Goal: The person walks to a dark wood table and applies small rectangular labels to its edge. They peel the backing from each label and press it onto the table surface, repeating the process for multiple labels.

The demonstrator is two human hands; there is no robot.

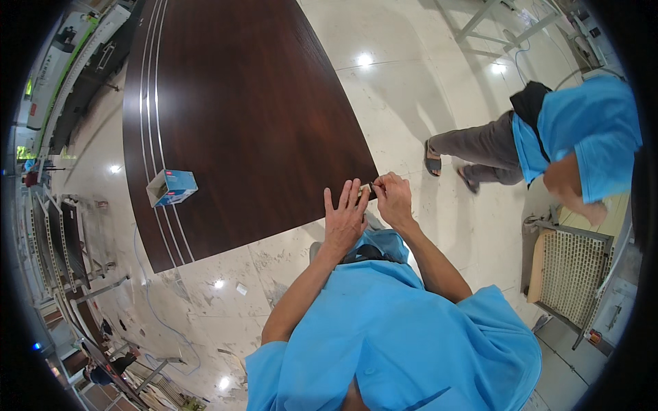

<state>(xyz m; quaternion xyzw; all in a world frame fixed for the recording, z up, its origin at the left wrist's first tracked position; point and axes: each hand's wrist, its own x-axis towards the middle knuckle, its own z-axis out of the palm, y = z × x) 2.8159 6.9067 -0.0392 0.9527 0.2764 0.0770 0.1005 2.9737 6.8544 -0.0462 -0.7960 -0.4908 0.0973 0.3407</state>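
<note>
A large dark-brown wood panel (253,130) with pale metallic strips along its left side stretches out before me. My left hand (346,218) lies on the panel's near right corner, its fingers stretched out and spread. Beside it, my right hand (393,198) is closed in a pinch at the corner's edge. A small light-coloured piece with a dark part (366,190) shows between the two hands. It is too small to name, and my right fingers hide part of whatever they grip.
A small blue box (173,187), its top uncovered, stands on the panel's strips at the left. To the right a person in a blue shirt (582,130) is on the tiled floor (404,89). Racks (62,233) line the left; a perforated cart (572,270) stands lower right.
</note>
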